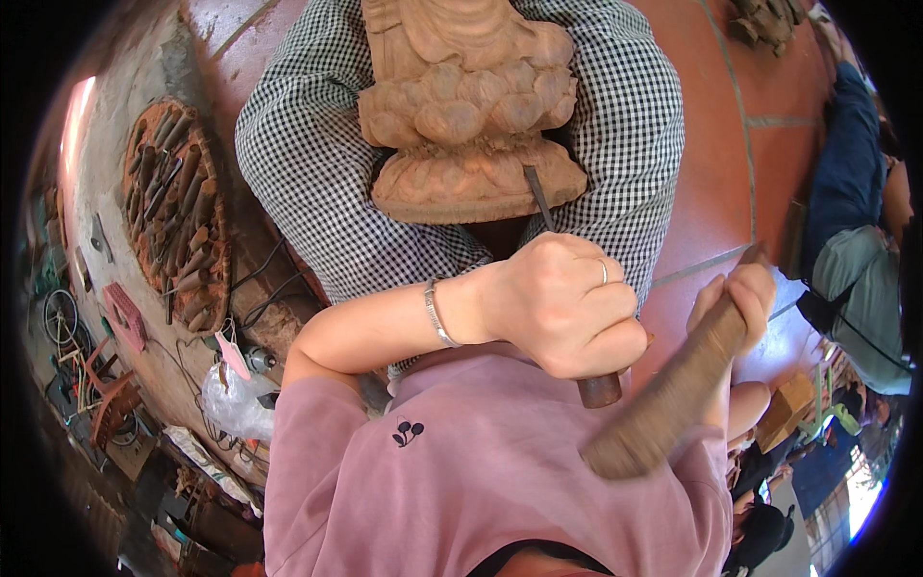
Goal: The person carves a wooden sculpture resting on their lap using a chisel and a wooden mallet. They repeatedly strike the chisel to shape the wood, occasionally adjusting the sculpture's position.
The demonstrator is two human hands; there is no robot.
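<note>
A brown wooden carving (461,125) with rounded, petal-like lumps and a flared base rests between my knees, its top cut off by the upper edge. My left hand (572,306), with a ring and a metal bracelet, is closed round a chisel (537,192). The blade points away from me and its tip is at the carving's base; whether it touches the wood I cannot tell. Below the fist shows the butt of the wooden handle. To the right, my right hand (753,296) grips a wooden mallet (663,409), blurred by motion, its thick end near the chisel's butt.
Several chisels (173,197) lie in an oval basket on the left. Beside it are dark cables (272,298), a clear plastic bag (234,402) and a pink perforated object (125,315). Another person's blue-clad leg (846,163) is at right. Brown pieces (764,21) lie on red floor tiles.
</note>
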